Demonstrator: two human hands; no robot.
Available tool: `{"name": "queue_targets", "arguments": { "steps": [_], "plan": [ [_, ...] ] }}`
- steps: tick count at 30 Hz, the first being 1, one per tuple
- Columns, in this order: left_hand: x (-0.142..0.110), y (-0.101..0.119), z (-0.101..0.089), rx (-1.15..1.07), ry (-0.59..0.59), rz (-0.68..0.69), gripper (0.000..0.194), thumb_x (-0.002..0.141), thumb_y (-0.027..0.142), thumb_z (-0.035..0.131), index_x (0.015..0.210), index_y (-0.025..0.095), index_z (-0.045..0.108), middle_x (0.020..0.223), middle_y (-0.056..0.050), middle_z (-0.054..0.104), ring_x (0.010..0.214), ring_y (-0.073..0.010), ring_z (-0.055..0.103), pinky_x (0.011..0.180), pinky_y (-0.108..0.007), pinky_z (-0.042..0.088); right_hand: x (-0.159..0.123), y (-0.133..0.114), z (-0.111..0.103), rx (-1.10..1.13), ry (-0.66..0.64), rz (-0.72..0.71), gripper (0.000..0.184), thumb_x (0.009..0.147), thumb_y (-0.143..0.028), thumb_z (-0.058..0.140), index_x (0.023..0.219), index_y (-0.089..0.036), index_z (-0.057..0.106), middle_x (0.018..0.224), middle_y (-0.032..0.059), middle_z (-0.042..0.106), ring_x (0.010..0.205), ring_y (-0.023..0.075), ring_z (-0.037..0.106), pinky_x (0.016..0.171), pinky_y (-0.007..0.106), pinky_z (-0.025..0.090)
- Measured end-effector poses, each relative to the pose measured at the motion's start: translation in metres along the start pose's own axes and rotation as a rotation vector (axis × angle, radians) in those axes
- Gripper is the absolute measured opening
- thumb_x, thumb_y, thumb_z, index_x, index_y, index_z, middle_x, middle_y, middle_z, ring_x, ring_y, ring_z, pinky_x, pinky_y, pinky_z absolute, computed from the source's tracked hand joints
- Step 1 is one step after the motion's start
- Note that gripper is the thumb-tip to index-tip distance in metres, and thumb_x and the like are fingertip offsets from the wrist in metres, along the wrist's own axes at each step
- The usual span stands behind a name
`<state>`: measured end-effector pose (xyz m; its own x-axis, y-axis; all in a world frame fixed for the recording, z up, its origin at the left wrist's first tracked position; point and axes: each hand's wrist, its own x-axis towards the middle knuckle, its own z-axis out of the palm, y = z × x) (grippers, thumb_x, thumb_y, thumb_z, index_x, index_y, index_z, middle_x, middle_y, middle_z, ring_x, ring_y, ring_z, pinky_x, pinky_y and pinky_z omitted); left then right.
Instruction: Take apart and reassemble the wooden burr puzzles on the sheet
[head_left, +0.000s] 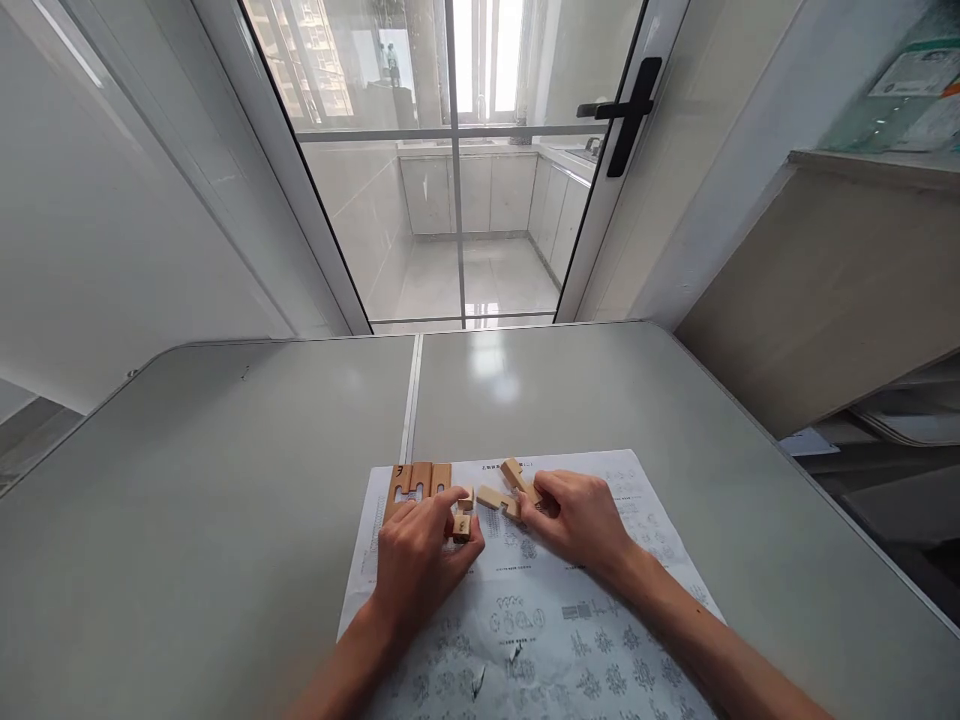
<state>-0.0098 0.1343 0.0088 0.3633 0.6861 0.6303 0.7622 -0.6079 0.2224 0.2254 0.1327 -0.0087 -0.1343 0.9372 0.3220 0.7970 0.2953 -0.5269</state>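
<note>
My left hand point(420, 550) is closed, with finger and thumb pinching a small notched wooden puzzle block point(462, 527) whose end faces me. Bent inward, my right hand point(577, 515) has its fingertips closed at a light wooden puzzle piece point(531, 493), partly hidden by the fingers. Two more light pieces lie by those fingertips: a tilted wooden stick point(512, 472) and a notched wooden bar point(491, 497). Beyond my left hand are several darker flat wooden pieces with cut-outs point(420, 476), side by side, their near ends covered by the hand.
Under the hands lies a large paper sheet point(517, 585) printed with puzzle diagrams, with small torn spots near its front. The grey table point(300, 430) has a pale seam point(411, 400). Behind it stands a glass door point(495, 230) with a black handle point(634, 115). A shelf point(862, 250) is at right.
</note>
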Motion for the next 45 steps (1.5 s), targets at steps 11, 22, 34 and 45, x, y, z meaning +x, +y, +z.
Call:
{"name": "queue_targets", "arguments": {
  "steps": [11,22,34,45],
  "plan": [
    [-0.003,0.003,0.003,-0.090,-0.160,0.010,0.016,0.093,0.023,0.071,0.108,0.020,0.066,0.070,0.004,0.064,0.063,-0.0166,0.060,0.078,-0.034,0.044,-0.002,0.000,0.000,0.007,-0.091,-0.128,0.037,0.091,-0.031,0.063,0.063,-0.021,0.041,0.056,-0.0033,0.048,0.055,0.0117,0.041,0.060,0.028,0.027],
    [0.002,0.002,-0.006,-0.150,-0.251,-0.076,0.045,0.079,0.021,0.076,0.120,0.020,0.058,0.085,0.000,0.067,0.077,-0.0223,0.063,0.082,-0.039,0.045,-0.006,0.000,0.009,0.016,-0.121,-0.247,0.032,0.097,-0.034,0.063,0.071,-0.021,0.049,0.064,-0.0007,0.059,0.062,0.0144,0.048,0.064,0.030,0.029],
    [-0.001,-0.017,-0.002,-0.168,-0.255,-0.077,0.052,0.082,0.035,0.087,0.123,0.023,0.057,0.085,0.001,0.065,0.079,-0.0232,0.061,0.077,-0.037,0.049,-0.006,-0.003,0.009,0.106,-0.141,-0.272,0.021,0.108,-0.032,0.054,0.114,-0.017,0.068,0.073,0.0001,0.068,0.066,0.0169,0.059,0.068,0.030,0.040],
    [0.004,-0.020,-0.012,-0.225,-0.222,-0.017,0.042,0.077,0.021,0.078,0.112,0.022,0.054,0.080,0.001,0.058,0.075,-0.0212,0.056,0.078,-0.037,0.049,-0.008,-0.001,0.010,0.066,-0.196,-0.356,0.039,0.103,-0.031,0.060,0.139,-0.016,0.063,0.082,0.0036,0.072,0.074,0.0202,0.060,0.070,0.034,0.043]
  ]
}}
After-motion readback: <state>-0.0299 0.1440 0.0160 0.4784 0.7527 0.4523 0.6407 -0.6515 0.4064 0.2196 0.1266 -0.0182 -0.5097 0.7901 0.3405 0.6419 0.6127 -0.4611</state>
